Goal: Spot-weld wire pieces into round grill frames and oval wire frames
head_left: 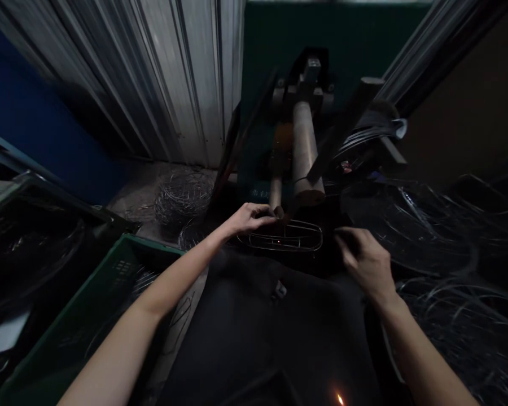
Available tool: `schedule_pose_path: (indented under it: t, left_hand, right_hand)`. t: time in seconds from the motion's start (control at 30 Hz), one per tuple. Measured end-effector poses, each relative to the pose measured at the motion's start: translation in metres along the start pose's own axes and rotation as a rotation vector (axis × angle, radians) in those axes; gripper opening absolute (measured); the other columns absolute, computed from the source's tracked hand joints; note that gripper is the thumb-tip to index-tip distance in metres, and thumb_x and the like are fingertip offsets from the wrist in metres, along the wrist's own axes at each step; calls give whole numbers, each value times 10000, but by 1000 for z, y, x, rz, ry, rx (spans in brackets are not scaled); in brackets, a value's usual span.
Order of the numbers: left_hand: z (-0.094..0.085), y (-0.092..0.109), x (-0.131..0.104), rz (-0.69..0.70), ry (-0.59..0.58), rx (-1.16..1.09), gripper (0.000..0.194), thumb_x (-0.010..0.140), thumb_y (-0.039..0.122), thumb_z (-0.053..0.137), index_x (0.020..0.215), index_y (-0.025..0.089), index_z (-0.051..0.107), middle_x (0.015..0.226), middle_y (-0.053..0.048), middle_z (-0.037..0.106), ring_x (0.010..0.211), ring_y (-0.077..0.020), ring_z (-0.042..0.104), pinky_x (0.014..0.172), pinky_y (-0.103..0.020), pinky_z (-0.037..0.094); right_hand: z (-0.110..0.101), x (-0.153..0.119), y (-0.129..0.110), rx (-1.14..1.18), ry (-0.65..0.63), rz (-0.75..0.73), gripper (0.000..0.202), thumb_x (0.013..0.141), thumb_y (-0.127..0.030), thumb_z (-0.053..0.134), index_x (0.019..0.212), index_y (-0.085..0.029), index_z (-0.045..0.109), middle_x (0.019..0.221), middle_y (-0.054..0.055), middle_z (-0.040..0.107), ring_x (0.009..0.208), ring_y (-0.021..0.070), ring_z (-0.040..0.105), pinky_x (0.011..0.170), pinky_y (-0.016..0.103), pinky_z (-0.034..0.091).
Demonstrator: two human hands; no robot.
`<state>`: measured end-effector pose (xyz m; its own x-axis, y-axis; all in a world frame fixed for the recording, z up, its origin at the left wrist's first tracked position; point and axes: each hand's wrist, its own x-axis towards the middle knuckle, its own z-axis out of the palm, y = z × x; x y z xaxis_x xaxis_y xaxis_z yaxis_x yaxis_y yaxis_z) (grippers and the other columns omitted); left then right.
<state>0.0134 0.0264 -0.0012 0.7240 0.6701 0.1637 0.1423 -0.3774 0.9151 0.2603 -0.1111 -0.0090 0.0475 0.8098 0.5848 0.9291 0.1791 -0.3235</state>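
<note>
An oval wire frame (309,249) of thin, bright rods lies level below the rod-like electrodes of a machine. My left hand (252,219) is closed on the left part of this frame, its fingertips beside the lower electrode (276,194). Above and to the right is a thicker metal cylinder (305,141). My right hand (366,256) is apart from the frame, to its right, thumb and fingertips drawn together in a pinch. Blur and shadow hide what it holds, if anything. A tiny red glow shows inside the frame.
A green crate (88,293) with wire pieces stands at my left. Tangled wire (184,194) lies on the floor by the corrugated wall (186,73). Heaps of wire parts (461,316) fill the right side. A spark (340,399) glows over my dark apron (279,332).
</note>
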Motion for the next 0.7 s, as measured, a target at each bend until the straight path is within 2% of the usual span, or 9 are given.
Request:
schedule_pose_path:
  t: [0.1,0.2,0.3,0.37,0.47,0.53,0.63,0.7]
  left_hand:
    - [11,1,-23,-60,41,-63,272,781,374,589,804,111,656,738,-6,623,712,-109,555,653,-201,396]
    - [26,-11,-53,-148,45,-129,278,777,386,596,811,117,656,760,-14,635,731,-116,569,672,-208,407]
    - [35,-29,-79,-235,-43,-163,281,787,386,591,821,113,651,798,-34,647,772,-133,583,714,-227,424]
    - [35,-32,-90,-223,-126,-134,278,812,379,569,872,123,658,919,-60,660,883,-156,586,801,-251,426]
    - [32,-14,-89,-139,-89,55,292,881,360,483,1047,180,643,1132,-61,622,1091,-169,511,959,-295,351]
    - [36,8,-79,-92,-58,266,300,908,352,443,1099,213,628,1117,-43,633,1093,-169,492,981,-331,311]
    - [53,31,-62,-34,-275,517,275,897,345,478,1075,212,639,1033,-35,668,1016,-182,508,947,-369,300]
    - [65,32,-55,-30,-402,608,241,886,316,501,1041,197,644,986,-37,677,980,-190,517,906,-362,326]
  right_hand:
    - [0,-22,6,-3,-121,-24,192,892,-317,486,1014,-196,573,922,63,619,804,187,615,694,295,489]
    - [-3,-47,-5,-83,-167,-5,174,888,-326,494,967,-205,591,884,44,601,716,158,600,596,255,468]
    - [-11,-69,-24,-164,-272,-45,168,890,-306,479,935,-205,606,890,42,595,704,145,581,533,233,427]
    - [-14,-80,-34,-161,-345,-107,177,895,-261,439,930,-199,601,884,46,600,750,152,581,547,232,419]
    - [-11,-87,-44,-126,-433,-147,213,872,-179,388,926,-203,592,848,38,605,727,149,574,514,235,384]
    - [-8,-87,-47,-110,-455,-107,232,837,-152,392,939,-214,591,856,29,611,675,142,565,479,241,355]
    - [-4,-85,-49,-101,-447,-35,235,823,-165,408,945,-225,599,832,23,616,609,142,546,456,254,331]
    - [-4,-83,-51,-53,-442,-20,216,860,-205,404,935,-217,606,788,26,607,613,144,548,482,257,353]
